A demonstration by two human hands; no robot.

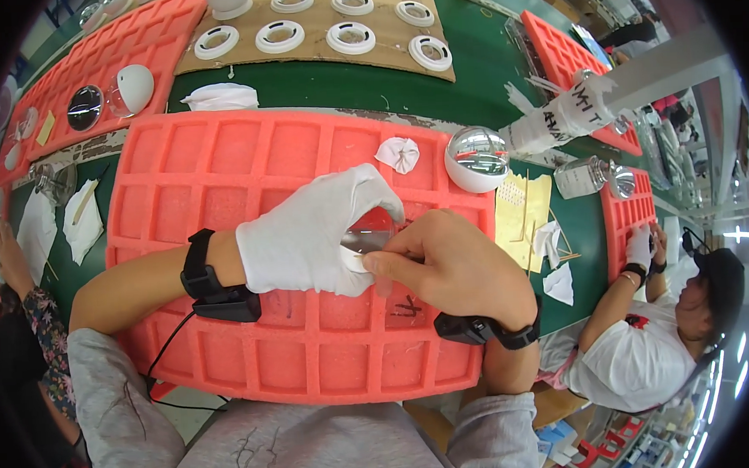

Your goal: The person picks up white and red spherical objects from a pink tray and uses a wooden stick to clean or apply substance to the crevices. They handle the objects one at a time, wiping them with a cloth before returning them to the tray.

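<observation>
My left hand [311, 233], in a white glove, curls round a clear dome [368, 234] with a white part at its lower edge. The dome is over the middle of the red foam tray [299, 331]. My right hand [452, 264] is bare, its thumb and forefinger pinched together against the dome's near rim. What lies in that pinch is hidden by the fingers. Beyond my hands, a crumpled white cloth [397, 155] rests on the tray. A globe [477, 159] with a clear top and white lower half sits at the tray's far right corner.
White rings [351, 38] lie in rows on a cardboard sheet [319, 61] at the back. A yellow paper [522, 218] with thin sticks is to the right, beside a clear jar [580, 177]. A wrapped post [555, 123] stands there. People work on both sides.
</observation>
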